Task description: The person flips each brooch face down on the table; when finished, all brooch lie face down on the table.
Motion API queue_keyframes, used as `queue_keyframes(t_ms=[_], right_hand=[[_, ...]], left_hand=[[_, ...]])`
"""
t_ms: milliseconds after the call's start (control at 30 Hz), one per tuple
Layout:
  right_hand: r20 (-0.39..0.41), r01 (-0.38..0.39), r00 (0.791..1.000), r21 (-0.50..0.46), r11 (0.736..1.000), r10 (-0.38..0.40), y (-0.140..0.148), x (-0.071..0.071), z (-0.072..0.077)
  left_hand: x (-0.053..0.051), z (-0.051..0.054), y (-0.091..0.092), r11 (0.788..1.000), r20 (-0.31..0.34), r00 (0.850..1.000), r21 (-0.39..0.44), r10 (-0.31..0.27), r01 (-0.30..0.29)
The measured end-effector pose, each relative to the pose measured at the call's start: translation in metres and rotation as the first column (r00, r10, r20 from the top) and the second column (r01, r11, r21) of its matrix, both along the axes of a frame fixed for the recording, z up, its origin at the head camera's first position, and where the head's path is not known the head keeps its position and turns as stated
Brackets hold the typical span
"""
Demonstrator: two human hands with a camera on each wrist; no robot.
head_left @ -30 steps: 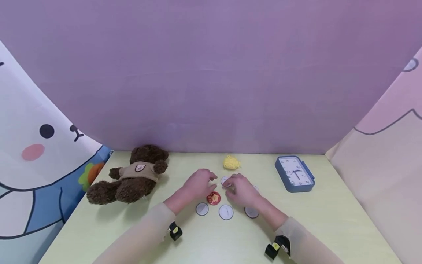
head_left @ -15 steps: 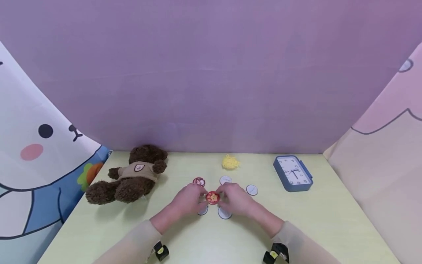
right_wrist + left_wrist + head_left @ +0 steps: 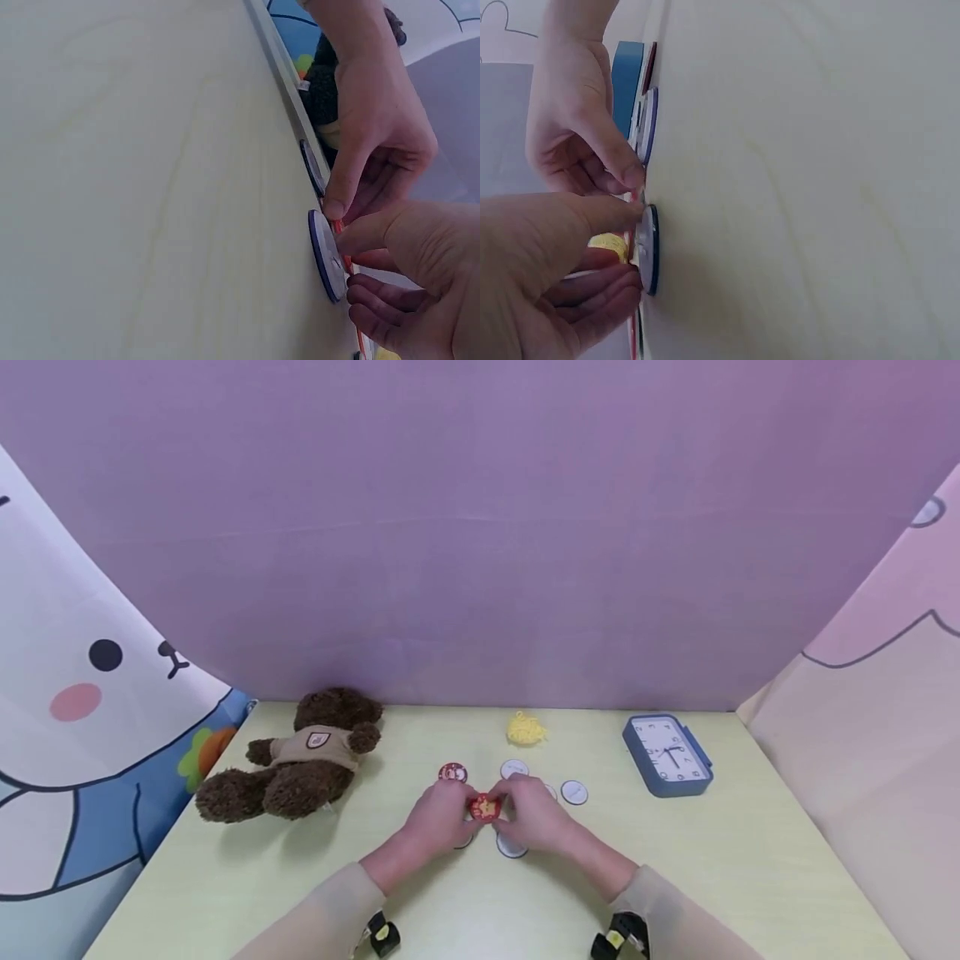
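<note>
A round red badge [image 3: 485,807] with a yellow star lies between my two hands in the head view. My left hand [image 3: 441,817] pinches its left edge and my right hand [image 3: 534,814] its right edge, thumbs on the near side. In front of it lie two badges with pale backs up: one [image 3: 512,845] beside my right thumb, the other [image 3: 463,842] partly hidden by my left hand. Behind the hands are a red patterned badge [image 3: 452,772] and more pale-backed ones [image 3: 513,768]. In the right wrist view, only a red sliver [image 3: 346,264] of the held badge shows.
A brown teddy bear [image 3: 315,760] in a beige shirt lies at the left of the table [image 3: 750,860]. A yellow yarn ball [image 3: 526,729] sits at the back, and a blue clock [image 3: 670,755] at the back right. Another pale-backed badge [image 3: 574,792] lies right of the hands.
My right hand has left the pale badge at the back, and both hands have come together on the red star badge. In the last half second they have closed in slightly on it.
</note>
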State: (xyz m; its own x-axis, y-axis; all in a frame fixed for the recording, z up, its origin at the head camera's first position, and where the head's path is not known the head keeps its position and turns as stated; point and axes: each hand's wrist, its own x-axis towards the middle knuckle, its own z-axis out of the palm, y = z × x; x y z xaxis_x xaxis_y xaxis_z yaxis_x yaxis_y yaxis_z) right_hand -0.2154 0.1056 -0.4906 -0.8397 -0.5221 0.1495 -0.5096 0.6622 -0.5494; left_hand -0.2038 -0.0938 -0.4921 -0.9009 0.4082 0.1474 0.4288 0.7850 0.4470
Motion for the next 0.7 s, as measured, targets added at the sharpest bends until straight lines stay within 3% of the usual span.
queue_keyframes(t_ms=[133,267,500,700], right_hand=[[0.013,0.031,0.999,-0.075,0.997,-0.030,0.005,-0.004,0.000],[0.012,0.048,0.999,-0.151,0.987,-0.047,0.013,-0.006,0.002],[0.032,0.041,0.999,-0.273,0.961,-0.033,0.027,-0.010,0.010],[0.075,0.006,0.997,-0.350,0.937,0.022,0.034,-0.012,0.014]], left_hand=[[0.000,-0.001,0.000,0.999,-0.019,1.000,0.044,0.001,0.000],[0.000,0.000,0.001,0.997,-0.122,0.993,0.072,0.007,0.002],[0.001,0.007,0.002,0.984,-0.294,0.955,0.179,0.042,0.012],[0.000,0.012,0.004,0.960,-0.363,0.930,0.277,0.064,0.042]])
